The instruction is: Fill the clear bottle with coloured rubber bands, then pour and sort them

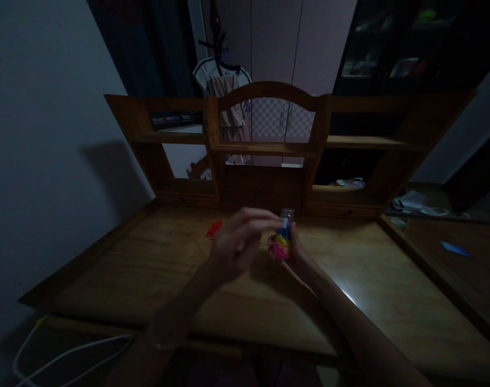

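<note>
My right hand (299, 252) grips a small clear bottle (283, 239) filled with colourful pieces, pink, yellow and blue, held upright above the wooden desk (148, 274). My left hand (240, 239) hovers at the bottle's mouth, its fingers pinched together on a small white bit I cannot make out. A small red object (214, 229) lies on the desk to the left of my left hand.
A wooden hutch (265, 150) with shelves stands at the back of the desk. A white cable (67, 355) hangs below the desk's left front edge. A blue item (454, 249) and papers (414, 201) lie on the surface at right. The room is dim.
</note>
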A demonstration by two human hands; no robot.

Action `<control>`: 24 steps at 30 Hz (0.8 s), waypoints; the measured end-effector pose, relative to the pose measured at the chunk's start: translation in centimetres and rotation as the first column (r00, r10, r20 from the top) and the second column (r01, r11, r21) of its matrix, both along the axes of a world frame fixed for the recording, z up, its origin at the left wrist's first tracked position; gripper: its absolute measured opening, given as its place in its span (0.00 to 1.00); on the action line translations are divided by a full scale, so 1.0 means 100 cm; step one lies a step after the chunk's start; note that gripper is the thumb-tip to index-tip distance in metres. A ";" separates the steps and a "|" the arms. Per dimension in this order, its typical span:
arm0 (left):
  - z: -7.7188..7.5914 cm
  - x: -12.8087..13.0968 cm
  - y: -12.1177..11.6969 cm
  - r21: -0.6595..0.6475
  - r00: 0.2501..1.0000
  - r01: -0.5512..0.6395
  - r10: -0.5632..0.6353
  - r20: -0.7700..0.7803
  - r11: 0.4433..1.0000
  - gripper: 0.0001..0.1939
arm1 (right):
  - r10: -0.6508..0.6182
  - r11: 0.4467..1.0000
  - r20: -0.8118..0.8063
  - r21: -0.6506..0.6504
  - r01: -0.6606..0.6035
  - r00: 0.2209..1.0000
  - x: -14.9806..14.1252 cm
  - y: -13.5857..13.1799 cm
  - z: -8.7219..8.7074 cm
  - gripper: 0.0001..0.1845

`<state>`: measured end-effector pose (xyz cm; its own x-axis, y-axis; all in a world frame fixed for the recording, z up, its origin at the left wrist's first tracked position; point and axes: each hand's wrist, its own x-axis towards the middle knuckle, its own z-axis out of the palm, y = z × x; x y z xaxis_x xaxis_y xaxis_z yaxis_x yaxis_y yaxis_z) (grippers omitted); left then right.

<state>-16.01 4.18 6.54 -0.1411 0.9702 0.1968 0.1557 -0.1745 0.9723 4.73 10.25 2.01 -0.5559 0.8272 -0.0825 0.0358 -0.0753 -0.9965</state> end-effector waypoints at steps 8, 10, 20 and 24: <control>-0.035 -0.101 0.095 0.145 0.619 -0.091 0.170 -0.767 0.985 0.19 | -0.292 0.954 -0.224 -0.001 0.299 0.930 0.008 -0.001 -0.008 0.26; -0.051 -0.109 0.094 0.093 0.610 -0.090 0.128 -0.782 0.992 0.19 | -0.331 0.931 -0.135 0.115 0.346 0.934 0.010 -0.005 -0.012 0.27; -0.083 -0.120 0.085 -0.238 0.644 0.139 -0.270 -0.716 0.961 0.45 | -0.340 0.771 0.191 0.617 0.157 0.921 -0.001 -0.030 -0.006 0.26; -0.082 -0.125 0.085 -0.203 0.722 0.243 -0.316 -0.615 0.949 0.32 | -0.325 0.742 0.230 0.663 0.097 0.918 -0.003 -0.035 -0.006 0.27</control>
<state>-28.47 12.69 -1.65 0.2610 0.9645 0.0396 0.7001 -0.2174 0.6801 4.41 6.71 1.38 -0.3982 0.8429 0.3620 0.4098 0.5165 -0.7519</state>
